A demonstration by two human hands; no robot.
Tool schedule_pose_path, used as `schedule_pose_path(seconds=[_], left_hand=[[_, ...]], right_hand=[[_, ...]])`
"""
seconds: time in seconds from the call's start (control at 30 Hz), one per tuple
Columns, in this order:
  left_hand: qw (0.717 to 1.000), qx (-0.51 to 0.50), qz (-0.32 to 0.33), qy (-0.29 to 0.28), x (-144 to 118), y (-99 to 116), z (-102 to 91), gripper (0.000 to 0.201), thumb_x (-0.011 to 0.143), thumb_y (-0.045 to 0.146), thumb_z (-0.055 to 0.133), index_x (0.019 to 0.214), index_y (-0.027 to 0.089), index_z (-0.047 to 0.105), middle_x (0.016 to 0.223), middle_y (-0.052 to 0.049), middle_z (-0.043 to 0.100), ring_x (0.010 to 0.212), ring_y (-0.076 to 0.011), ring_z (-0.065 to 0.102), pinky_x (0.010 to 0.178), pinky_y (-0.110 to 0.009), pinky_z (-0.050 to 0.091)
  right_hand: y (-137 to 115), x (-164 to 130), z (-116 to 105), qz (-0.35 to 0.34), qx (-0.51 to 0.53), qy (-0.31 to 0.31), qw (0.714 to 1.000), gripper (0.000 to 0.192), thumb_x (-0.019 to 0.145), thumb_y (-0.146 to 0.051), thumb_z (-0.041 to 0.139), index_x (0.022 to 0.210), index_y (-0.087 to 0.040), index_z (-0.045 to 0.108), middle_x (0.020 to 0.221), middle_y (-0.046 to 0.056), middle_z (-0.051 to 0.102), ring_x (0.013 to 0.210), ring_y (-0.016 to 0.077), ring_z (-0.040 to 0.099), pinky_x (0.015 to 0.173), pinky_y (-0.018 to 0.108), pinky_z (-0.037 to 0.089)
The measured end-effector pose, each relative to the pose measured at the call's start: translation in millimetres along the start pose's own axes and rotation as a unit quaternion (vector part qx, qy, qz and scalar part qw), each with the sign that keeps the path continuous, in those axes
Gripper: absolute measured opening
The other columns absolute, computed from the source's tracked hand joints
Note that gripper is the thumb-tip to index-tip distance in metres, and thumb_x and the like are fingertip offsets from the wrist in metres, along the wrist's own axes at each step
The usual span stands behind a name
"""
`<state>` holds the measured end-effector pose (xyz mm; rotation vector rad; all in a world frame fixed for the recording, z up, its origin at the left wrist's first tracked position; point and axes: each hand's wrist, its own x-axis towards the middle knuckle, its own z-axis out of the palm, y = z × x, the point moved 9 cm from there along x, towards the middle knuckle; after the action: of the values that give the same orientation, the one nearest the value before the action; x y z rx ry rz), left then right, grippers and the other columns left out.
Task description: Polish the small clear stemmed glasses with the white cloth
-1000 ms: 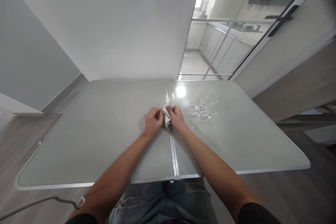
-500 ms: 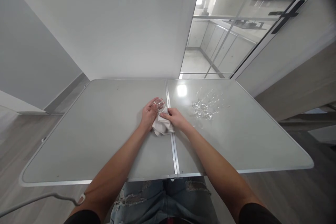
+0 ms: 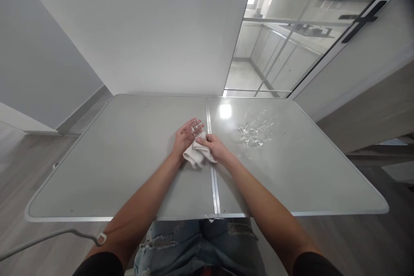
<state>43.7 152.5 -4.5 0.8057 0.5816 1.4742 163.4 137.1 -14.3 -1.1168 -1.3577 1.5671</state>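
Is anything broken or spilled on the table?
Nothing looks broken or spilled. The left hand holds a small clear drinking glass, and the right hand presses a white folded cloth against it. More clear stemmed glasses sit bunched on the grey folding table, some seemingly lying down, though too glary to tell.

The small clear drinking glass (image 3: 196,128) is largely screened by the left hand (image 3: 184,137); its base and full outline cannot be made out. The crumpled white cloth (image 3: 196,153) is partly covered by the right hand (image 3: 214,146), whose fingertips are buried in the folds. The cluster of clear glassware (image 3: 257,129) on the grey tabletop (image 3: 113,159) is too transparent to count or separate. Both upper arms run off the lower edge.
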Motion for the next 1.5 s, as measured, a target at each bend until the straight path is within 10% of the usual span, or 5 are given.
schedule_pose_path(seconds=[0.17,0.47,0.77,1.2,1.5], left_hand=[[0.999,-0.002,0.037,0.019,2.5,3.2,-7.2,0.054,0.076,0.037,0.084,0.123,0.016,0.066,0.138,-0.018,0.062,0.126,-0.0322,0.062,0.115,-0.049,0.043],[1.000,-0.024,-0.011,-0.017,1.3,-0.4,-0.5,0.059,0.078,0.050,0.080,0.123,0.014,0.068,0.139,-0.020,0.061,0.126,-0.0353,0.062,0.116,-0.053,0.042],[1.000,0.005,0.014,0.018,3.8,-1.5,-6.1,0.060,0.074,0.044,0.085,0.124,0.017,0.064,0.140,-0.019,0.061,0.128,-0.0318,0.061,0.113,-0.047,0.045],[0.997,0.000,-0.071,-0.019,-2.4,-10.8,3.6,0.057,0.080,0.058,0.074,0.118,0.016,0.069,0.128,-0.017,0.068,0.109,-0.0305,0.070,0.096,-0.045,0.054],[0.999,0.027,-0.020,0.015,3.3,-5.1,-4.8,0.047,0.078,0.046,0.081,0.112,0.018,0.067,0.132,-0.016,0.066,0.107,-0.0277,0.071,0.095,-0.040,0.052]], right_hand=[[-20.5,-3.5,-14.0,-0.089,-0.317,0.114,0.937,0.026,0.083,-0.045,0.069,0.085,-0.021,0.059,0.076,0.005,0.064,0.080,0.0229,0.061,0.072,0.031,0.041],[6.2,-6.0,17.4,0.088,0.126,-0.124,0.980,0.043,0.073,-0.058,0.076,0.081,-0.018,0.063,0.073,0.004,0.065,0.065,0.0179,0.058,0.061,0.030,0.046],[-24.8,-5.3,-7.7,-0.121,-0.394,0.110,0.904,0.021,0.091,-0.043,0.059,0.088,-0.022,0.060,0.072,0.004,0.064,0.069,0.0206,0.058,0.066,0.029,0.036],[6.5,-3.6,13.2,0.076,0.117,-0.125,0.982,0.040,0.080,-0.059,0.069,0.078,-0.019,0.063,0.071,0.004,0.064,0.062,0.0174,0.056,0.058,0.030,0.043],[-19.3,-1.9,-8.4,-0.109,-0.299,0.085,0.944,0.024,0.086,-0.046,0.064,0.088,-0.022,0.062,0.076,0.005,0.063,0.077,0.0214,0.057,0.070,0.030,0.038]])
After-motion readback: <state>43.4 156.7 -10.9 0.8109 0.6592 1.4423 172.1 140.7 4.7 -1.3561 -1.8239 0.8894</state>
